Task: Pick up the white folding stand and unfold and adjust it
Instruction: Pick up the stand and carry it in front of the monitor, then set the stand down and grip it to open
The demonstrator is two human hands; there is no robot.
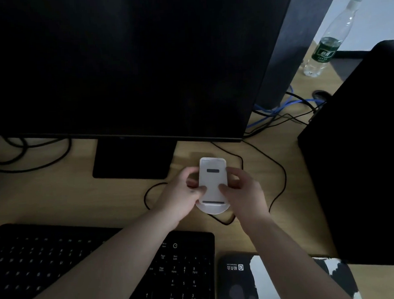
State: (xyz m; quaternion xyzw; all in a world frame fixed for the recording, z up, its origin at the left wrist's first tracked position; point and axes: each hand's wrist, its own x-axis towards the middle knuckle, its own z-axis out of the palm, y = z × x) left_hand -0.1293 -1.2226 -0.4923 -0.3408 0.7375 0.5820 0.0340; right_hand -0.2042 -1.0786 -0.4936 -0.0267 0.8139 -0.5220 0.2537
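The white folding stand (212, 184) is held just above the wooden desk, in front of the monitor's base. Its flat back plate, with a dark slot near the top, faces me, and a rounded base with a lip shows at the bottom. My left hand (182, 195) grips the stand's left edge, thumb on the front. My right hand (243, 190) grips its right edge, thumb also pressed on the plate. The stand's back side is hidden.
A large dark monitor (124, 62) and its base (133, 159) stand right behind the stand. A black keyboard (106, 264) lies near me, a mouse pad (276, 279) at lower right. A black computer tower (359, 165) stands to the right, a plastic bottle (329, 44) behind, and cables (278, 168) trail across the desk.
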